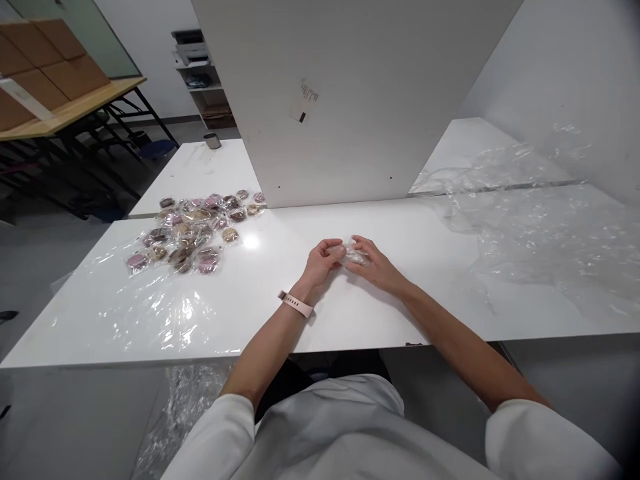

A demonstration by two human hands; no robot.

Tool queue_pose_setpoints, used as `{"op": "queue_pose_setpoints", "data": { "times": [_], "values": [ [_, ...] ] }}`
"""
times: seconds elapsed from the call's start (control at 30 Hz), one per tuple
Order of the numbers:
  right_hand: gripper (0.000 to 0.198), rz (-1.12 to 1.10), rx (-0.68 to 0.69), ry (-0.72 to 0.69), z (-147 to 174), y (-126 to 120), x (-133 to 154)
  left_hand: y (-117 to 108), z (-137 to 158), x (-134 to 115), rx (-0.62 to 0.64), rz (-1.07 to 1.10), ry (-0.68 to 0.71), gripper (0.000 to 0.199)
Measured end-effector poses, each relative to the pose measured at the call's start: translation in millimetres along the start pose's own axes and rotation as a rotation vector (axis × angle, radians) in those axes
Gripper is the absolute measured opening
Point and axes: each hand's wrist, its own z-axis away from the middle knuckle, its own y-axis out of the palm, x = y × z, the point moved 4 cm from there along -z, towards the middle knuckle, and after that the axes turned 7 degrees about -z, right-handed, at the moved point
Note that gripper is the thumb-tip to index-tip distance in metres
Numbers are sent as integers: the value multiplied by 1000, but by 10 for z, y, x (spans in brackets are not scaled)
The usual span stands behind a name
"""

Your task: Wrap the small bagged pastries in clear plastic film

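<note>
A small crumpled piece of transparent plastic wrap (356, 255) is between my two hands above the white table. My left hand (324, 261), with a pale pink band at the wrist, pinches its left side. From the right, my right hand (376, 267) curls its fingers round the other end. Whether anything lies inside the plastic I cannot tell, since fingers cover part of it. To the left lies a heap of small round items in transparent wrappers (207, 260), coloured pink, brown and tan.
A tall white panel (340, 133) stands behind my hands. Loose plastic sheeting (545, 233) spreads over the right side, and more transparent film (165, 313) covers the front left. A metal cup (212, 141) stands farther back. Cardboard boxes (65, 73) sit on another table.
</note>
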Motion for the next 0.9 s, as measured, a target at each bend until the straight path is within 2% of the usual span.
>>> {"op": "queue_pose_setpoints", "data": {
  "times": [0.13,0.17,0.23,0.3,0.37,0.5,0.57,0.63,0.7,0.73,0.8,0.9],
  "values": [
    [44,-218,215,212,-4,-170,-56,130,-15,33,62,-153,41,37],
    [45,-291,230,255,-52,-254,-98,153,-22,32,54,-169,60,36],
    [47,-399,166,288,-211,-511,-194,172,-36,25,24,-193,93,34],
    [44,-405,-52,279,-415,-916,-294,158,-50,21,-7,-206,101,31],
    [31,-342,-359,261,-587,-1435,-361,135,-64,30,-15,-193,85,26],
    [5,-169,-894,237,-693,-2466,-346,132,-83,77,13,-191,68,21],
    [14,-32,-1156,207,-639,-2833,-300,145,-87,110,11,-223,66,18],
    [26,129,-1313,159,-613,-2996,-281,164,-87,138,12,-275,62,14],
    [31,287,-1303,90,-696,-2954,-319,183,-82,153,25,-331,55,12],
    [32,361,-1232,54,-786,-2869,-362,188,-79,153,31,-352,53,12],
    [36,500,-993,8,-1028,-2612,-484,190,-73,147,39,-373,50,12],
    [51,623,-664,31,-1297,-2168,-674,177,-69,140,48,-379,51,12]
  ]
}}
